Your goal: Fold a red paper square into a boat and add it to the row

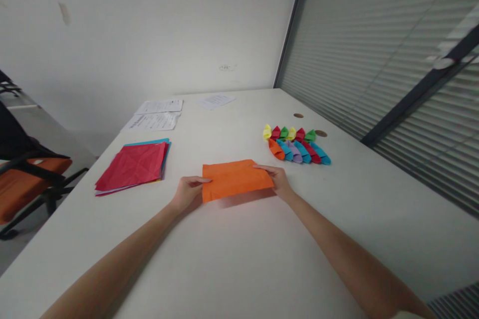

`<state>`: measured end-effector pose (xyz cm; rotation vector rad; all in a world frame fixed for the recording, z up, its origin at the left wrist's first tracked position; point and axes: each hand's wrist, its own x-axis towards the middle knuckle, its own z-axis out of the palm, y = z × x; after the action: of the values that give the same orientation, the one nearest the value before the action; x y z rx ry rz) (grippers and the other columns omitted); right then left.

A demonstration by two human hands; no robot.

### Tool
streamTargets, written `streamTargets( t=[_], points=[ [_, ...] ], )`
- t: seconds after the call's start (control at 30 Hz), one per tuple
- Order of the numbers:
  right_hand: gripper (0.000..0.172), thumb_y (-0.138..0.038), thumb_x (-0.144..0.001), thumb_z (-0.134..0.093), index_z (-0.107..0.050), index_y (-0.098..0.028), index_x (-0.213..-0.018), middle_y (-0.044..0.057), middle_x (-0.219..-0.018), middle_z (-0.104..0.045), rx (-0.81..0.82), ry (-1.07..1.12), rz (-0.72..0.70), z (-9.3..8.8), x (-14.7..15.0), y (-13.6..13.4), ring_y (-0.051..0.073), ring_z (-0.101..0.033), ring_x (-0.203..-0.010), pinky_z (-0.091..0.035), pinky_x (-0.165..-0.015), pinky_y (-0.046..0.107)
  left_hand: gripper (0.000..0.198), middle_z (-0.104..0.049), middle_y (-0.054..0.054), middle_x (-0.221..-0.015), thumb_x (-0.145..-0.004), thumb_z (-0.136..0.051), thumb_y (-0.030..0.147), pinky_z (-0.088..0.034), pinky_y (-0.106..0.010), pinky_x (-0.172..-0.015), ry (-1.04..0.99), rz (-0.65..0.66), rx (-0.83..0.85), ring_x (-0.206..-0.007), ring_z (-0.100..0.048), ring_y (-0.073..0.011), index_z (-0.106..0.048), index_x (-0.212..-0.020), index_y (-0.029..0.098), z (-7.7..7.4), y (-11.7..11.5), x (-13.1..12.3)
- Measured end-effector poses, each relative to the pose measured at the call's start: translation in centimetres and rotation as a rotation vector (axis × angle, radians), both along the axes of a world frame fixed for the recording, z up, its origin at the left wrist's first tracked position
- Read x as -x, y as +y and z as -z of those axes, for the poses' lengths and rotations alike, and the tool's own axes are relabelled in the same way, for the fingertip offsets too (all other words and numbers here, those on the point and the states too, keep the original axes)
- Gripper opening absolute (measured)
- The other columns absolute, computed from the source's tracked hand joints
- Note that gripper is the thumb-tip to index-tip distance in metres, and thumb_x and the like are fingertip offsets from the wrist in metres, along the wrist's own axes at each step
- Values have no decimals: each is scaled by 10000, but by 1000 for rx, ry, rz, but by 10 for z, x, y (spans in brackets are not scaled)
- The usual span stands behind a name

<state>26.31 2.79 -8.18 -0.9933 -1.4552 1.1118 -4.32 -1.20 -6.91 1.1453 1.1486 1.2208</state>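
Observation:
An orange sheet of paper (234,179), wider than it is deep, is held just over the white table (239,254), its shadow falling beneath the near edge. My left hand (187,192) pinches its left edge between thumb and fingers. At the right edge, my right hand (279,179) grips it with the thumb on top. Beyond my right hand lie two rows of small folded paper pieces; an orange one (276,149) is closest to that hand. To the left of my left hand rests a stack of coloured sheets with a creased red sheet (132,163) uppermost.
Printed sheets (155,120) lie at the table's far left, with another printed page (216,101) at the back. Round holes (321,133) pierce the right side of the tabletop. A window with blinds (366,60) borders the right; an orange-seated chair (33,179) stands left.

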Motion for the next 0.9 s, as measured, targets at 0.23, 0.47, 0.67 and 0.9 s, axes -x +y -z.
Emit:
streamTargets(
  t=[0.23, 0.47, 0.67, 0.9],
  points=[
    [275, -376, -680, -755, -786, -260, -928, 56, -1020, -757, 24, 52, -4, 1, 4, -1, 269, -710, -979, -550, -917, 436, 400, -764, -131, -876, -483, -905, 398, -586, -412, -808, -101, 9, -17, -797, -727, -261, -770, -761, 143, -2, -3, -2],
    [134, -286, -727, -677, -792, -264, -793, 28, -1031, -758, -66, -23, -30, -2, 1, -2, 233, -694, -1005, -526, -937, 383, 288, -714, -165, -1112, -669, -810, 399, -535, -434, -937, 95, 144, -185, -1056, -666, -306, -786, -817, 154, 4, -3, 3],
    [147, -313, -733, -702, -788, -253, -836, 42, -1165, -714, -37, 10, -65, -3, 3, -2, 235, -661, -1087, -516, -956, 374, 273, -652, -150, -1236, -650, -838, 357, -514, -450, -990, 40, 161, -228, -1148, -616, -312, -785, -853, 183, 2, -2, 0],
    [255, -334, -664, -763, -788, -245, -901, 50, -1080, -745, 37, 17, -66, -4, 4, -3, 235, -685, -1024, -526, -954, 403, 336, -612, -165, -1288, -630, -847, 406, -538, -450, -968, 69, 173, -218, -1155, -606, -331, -791, -863, 171, 4, -1, 0]
  ],
)
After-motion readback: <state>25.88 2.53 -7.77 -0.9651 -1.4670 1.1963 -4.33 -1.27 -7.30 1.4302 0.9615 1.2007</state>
